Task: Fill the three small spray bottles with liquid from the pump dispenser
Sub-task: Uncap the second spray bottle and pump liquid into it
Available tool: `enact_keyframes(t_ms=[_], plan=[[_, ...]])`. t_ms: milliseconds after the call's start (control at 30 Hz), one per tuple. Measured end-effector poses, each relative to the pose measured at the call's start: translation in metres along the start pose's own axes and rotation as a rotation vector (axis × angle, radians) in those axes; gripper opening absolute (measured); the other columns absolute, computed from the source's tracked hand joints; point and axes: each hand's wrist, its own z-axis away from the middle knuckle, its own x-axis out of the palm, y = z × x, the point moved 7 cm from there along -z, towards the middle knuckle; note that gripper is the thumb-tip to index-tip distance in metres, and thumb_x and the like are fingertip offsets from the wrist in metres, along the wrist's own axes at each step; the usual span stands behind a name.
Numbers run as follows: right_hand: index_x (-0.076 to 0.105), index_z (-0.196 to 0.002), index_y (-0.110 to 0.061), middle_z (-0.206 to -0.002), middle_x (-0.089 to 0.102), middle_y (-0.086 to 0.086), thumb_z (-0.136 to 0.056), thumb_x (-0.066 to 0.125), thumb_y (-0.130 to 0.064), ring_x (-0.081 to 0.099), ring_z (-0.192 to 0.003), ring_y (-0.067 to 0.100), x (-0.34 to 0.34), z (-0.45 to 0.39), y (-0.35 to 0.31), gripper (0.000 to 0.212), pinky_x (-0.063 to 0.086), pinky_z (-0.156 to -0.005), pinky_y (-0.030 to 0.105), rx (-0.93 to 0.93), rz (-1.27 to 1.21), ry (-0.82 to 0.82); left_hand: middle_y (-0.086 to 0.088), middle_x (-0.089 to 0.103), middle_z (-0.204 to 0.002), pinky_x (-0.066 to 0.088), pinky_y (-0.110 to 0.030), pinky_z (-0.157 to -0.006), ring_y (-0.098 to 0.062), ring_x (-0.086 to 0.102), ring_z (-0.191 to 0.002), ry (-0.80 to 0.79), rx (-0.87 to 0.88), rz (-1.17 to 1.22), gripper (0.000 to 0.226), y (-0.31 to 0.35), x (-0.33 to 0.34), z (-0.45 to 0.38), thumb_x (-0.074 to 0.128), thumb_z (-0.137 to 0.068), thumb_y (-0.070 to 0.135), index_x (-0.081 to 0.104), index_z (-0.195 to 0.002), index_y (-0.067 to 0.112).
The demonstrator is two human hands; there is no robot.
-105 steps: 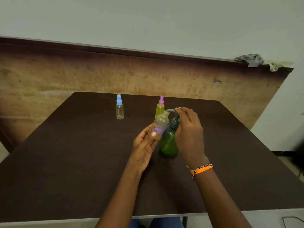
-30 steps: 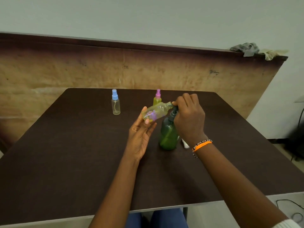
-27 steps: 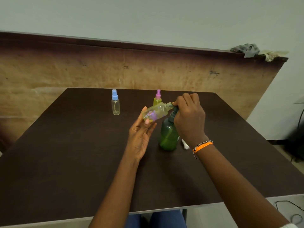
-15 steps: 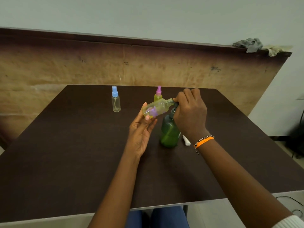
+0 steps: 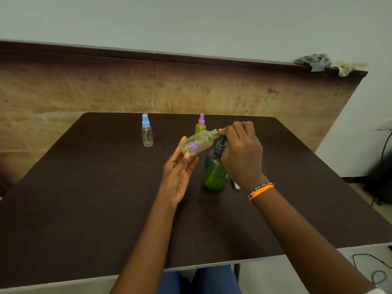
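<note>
My left hand (image 5: 178,177) holds an uncapped small bottle (image 5: 199,143) tilted nearly sideways, its open neck at the pump's spout; it holds some yellowish liquid. My right hand (image 5: 241,153) is curled over the dark pump head of the green dispenser (image 5: 214,172), which stands on the table. A blue-capped spray bottle (image 5: 146,131) with clear contents stands at the back left. A pink-capped bottle (image 5: 200,124) with yellow-green liquid stands behind the held bottle, partly hidden.
A small white object (image 5: 236,185) lies on the dark table (image 5: 84,198) just right of the dispenser, mostly hidden by my wrist. A wooden board leans behind the table, with rags (image 5: 314,61) on its top right corner. Cables lie on the floor at right.
The held bottle went from nearly upright to tilted sideways against the spout. My right hand stays on the pump head. The view shifted slightly.
</note>
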Motion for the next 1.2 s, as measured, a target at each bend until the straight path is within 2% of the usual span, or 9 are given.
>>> enact_keyframes(t_ms=[100, 200, 433, 633, 700, 833, 933, 1100, 1200], plan=[[0.064, -0.079, -0.001, -0.075, 0.058, 0.009, -0.086, 0.051, 0.001, 0.044, -0.076, 0.021, 0.003, 0.009, 0.002, 0.015, 0.041, -0.056, 0.029, 0.096, -0.033, 0.047, -0.007, 0.057, -0.127, 0.051, -0.026, -0.092, -0.010, 0.064, -0.099, -0.024, -0.002, 0.011, 0.058, 0.000, -0.001, -0.006, 0.074, -0.070, 0.019, 0.053, -0.124, 0.021], [0.059, -0.074, -0.003, -0.072, 0.055, 0.009, -0.088, 0.049, -0.001, 0.041, -0.073, 0.020, 0.009, 0.010, 0.003, 0.017, 0.040, -0.053, 0.031, 0.070, -0.002, 0.029, -0.005, 0.063, -0.120, 0.052, -0.026, -0.088, -0.011, 0.064, -0.099, -0.038, -0.019, 0.038, 0.078, -0.002, -0.003, -0.007, 0.088, -0.054, 0.031, 0.055, -0.124, 0.023], [0.061, -0.074, -0.003, -0.073, 0.058, 0.007, -0.080, 0.047, 0.000, 0.045, -0.078, 0.021, 0.000, -0.007, 0.003, 0.016, 0.037, -0.057, 0.026, -0.016, -0.022, -0.036, -0.002, 0.067, -0.114, 0.052, -0.026, -0.088, -0.012, 0.065, -0.096, -0.048, -0.035, 0.051, 0.082, -0.001, 0.000, 0.001, 0.089, -0.052, 0.035, 0.055, -0.125, 0.018], [0.065, -0.084, -0.001, -0.077, 0.059, 0.010, -0.089, 0.045, -0.002, 0.044, -0.077, 0.020, 0.007, 0.013, 0.000, 0.021, 0.043, -0.056, 0.030, 0.116, -0.011, 0.008, -0.002, 0.067, -0.115, 0.052, -0.026, -0.088, -0.013, 0.065, -0.100, -0.032, -0.029, 0.039, 0.083, -0.001, -0.003, -0.002, 0.089, -0.052, 0.037, 0.054, -0.124, 0.018], [0.064, -0.082, -0.001, -0.076, 0.058, 0.010, -0.087, 0.045, -0.001, 0.042, -0.077, 0.020, 0.008, 0.012, 0.001, 0.020, 0.042, -0.057, 0.029, 0.098, -0.015, -0.010, -0.002, 0.067, -0.115, 0.052, -0.025, -0.087, -0.013, 0.064, -0.101, -0.031, -0.024, 0.045, 0.081, 0.000, -0.004, -0.002, 0.088, -0.053, 0.037, 0.055, -0.124, 0.017], [0.061, -0.078, -0.002, -0.075, 0.058, 0.009, -0.079, 0.050, 0.001, 0.041, -0.081, 0.020, 0.001, 0.000, 0.000, 0.012, 0.036, -0.059, 0.024, 0.017, 0.003, -0.074, -0.001, 0.072, -0.102, 0.053, -0.025, -0.083, -0.011, 0.067, -0.092, 0.034, -0.013, 0.025, 0.084, 0.000, -0.007, -0.002, 0.090, -0.047, 0.040, 0.056, -0.118, 0.011], [0.061, -0.076, -0.003, -0.074, 0.059, 0.008, -0.076, 0.049, 0.002, 0.042, -0.082, 0.021, -0.002, -0.009, 0.000, 0.013, 0.036, -0.059, 0.025, -0.006, -0.010, -0.086, -0.002, 0.070, -0.104, 0.054, -0.025, -0.082, -0.012, 0.067, -0.091, 0.052, -0.006, 0.013, 0.093, 0.000, -0.008, -0.003, 0.091, -0.046, 0.040, 0.052, -0.125, 0.009], [0.067, -0.092, 0.000, -0.080, 0.060, 0.010, -0.092, 0.039, -0.003, 0.043, -0.076, 0.020, 0.010, 0.013, 0.000, 0.029, 0.045, -0.057, 0.031, 0.128, -0.026, -0.008, -0.001, 0.067, -0.108, 0.053, -0.026, -0.082, -0.012, 0.065, -0.089, 0.027, 0.016, 0.008, 0.077, -0.001, -0.010, -0.007, 0.088, -0.052, 0.039, 0.054, -0.118, 0.019], [0.066, -0.094, 0.000, -0.082, 0.060, 0.010, -0.086, 0.043, 0.001, 0.045, -0.075, 0.022, 0.017, 0.013, -0.002, 0.024, 0.045, -0.057, 0.032, 0.132, 0.015, -0.050, 0.000, 0.067, -0.108, 0.053, -0.025, -0.083, -0.012, 0.065, -0.092, 0.036, 0.025, 0.006, 0.076, 0.001, -0.012, -0.009, 0.088, -0.053, 0.039, 0.054, -0.118, 0.019]])
